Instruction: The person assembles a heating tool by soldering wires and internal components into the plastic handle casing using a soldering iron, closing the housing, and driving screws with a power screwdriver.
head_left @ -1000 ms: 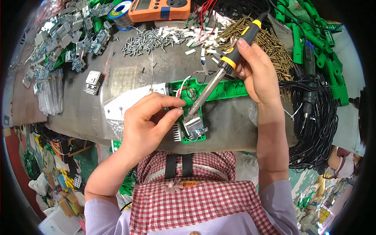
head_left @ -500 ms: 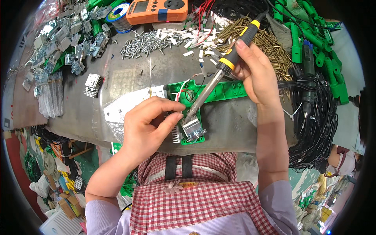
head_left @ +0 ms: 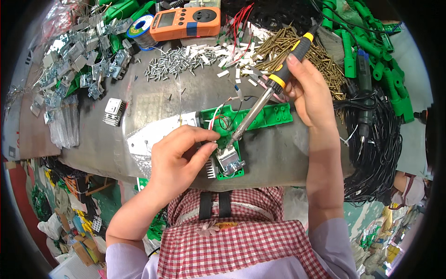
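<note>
In my right hand (head_left: 309,90) is a soldering iron (head_left: 283,74) with a black and yellow handle, slanting down to the left. Its tip is close to a silver metal component (head_left: 230,159) at the lower end of a green plastic housing (head_left: 272,116); whether it touches I cannot tell. My left hand (head_left: 183,151) pinches beside that component, thumb and forefinger nearly together, seemingly at the end of a thin wire. Red, white and black wires (head_left: 223,122) curl inside the housing. A finned heat sink (head_left: 211,168) shows beside the component.
Silver screws (head_left: 169,63), white small pieces (head_left: 239,51) and brass screws (head_left: 290,46) lie behind. An orange multimeter (head_left: 186,22) and solder spool (head_left: 141,31) stand at the back. Metal parts (head_left: 83,60) pile up left; black cables (head_left: 378,153) and an electric screwdriver (head_left: 365,88) lie right.
The soldering iron's tip has drawn slightly up and right from the component. The whole view has shifted a little. My left hand keeps its pinch.
</note>
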The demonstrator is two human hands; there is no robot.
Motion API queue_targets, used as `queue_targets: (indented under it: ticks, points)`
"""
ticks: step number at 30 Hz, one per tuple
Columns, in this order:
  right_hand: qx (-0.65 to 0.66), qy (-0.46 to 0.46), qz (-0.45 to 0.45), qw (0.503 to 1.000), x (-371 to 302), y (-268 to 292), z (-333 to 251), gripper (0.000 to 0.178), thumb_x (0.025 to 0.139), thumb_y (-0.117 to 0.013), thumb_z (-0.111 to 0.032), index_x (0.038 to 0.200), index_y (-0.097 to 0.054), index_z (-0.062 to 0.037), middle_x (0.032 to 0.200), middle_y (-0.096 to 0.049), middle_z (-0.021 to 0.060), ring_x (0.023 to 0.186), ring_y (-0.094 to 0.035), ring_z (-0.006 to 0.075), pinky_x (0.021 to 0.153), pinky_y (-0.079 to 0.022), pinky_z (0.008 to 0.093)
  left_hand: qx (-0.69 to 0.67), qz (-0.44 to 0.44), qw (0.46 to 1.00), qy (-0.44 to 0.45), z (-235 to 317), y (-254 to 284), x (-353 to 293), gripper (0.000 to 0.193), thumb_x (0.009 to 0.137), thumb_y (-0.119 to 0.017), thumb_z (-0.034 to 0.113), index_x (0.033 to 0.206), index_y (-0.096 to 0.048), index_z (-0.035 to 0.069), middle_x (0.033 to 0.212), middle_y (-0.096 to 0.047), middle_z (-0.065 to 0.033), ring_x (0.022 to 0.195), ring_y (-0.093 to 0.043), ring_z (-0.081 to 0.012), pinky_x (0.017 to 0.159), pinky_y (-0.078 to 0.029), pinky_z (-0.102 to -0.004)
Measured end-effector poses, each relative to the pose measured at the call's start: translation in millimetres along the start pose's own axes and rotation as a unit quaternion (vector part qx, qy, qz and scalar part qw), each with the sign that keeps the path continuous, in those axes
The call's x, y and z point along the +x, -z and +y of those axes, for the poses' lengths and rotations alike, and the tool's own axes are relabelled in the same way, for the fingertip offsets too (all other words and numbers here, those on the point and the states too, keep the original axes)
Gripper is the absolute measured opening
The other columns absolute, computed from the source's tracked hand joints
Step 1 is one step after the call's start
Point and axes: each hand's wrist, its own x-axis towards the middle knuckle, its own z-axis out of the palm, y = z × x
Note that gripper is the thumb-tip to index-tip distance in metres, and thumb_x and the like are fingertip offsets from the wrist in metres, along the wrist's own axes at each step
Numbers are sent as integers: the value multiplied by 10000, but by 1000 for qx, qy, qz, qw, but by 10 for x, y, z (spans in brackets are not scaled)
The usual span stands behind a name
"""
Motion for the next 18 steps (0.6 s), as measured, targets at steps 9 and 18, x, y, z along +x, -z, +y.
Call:
queue_targets:
  ticks: [9,18]
  points:
    - [4,-12,-7,1000,-13,38,38,290,933,-583,-334,876,-559,-50,695,-542,-11,581,-422,28,524,-329,174,25,-1,1000,0,36,0,12,168,778,-703,22,940,-694,66,848,-661,-53,593,-573,-110,527,-445,-234]
    - [2,-6,-7,1000,-8,39,44,293,933,-584,-340,875,-558,-54,685,-527,-18,579,-416,26,523,-325,172,30,3,999,-19,39,-3,24,175,772,-697,-2,938,-691,54,845,-656,-57,603,-582,-117,529,-449,-237]
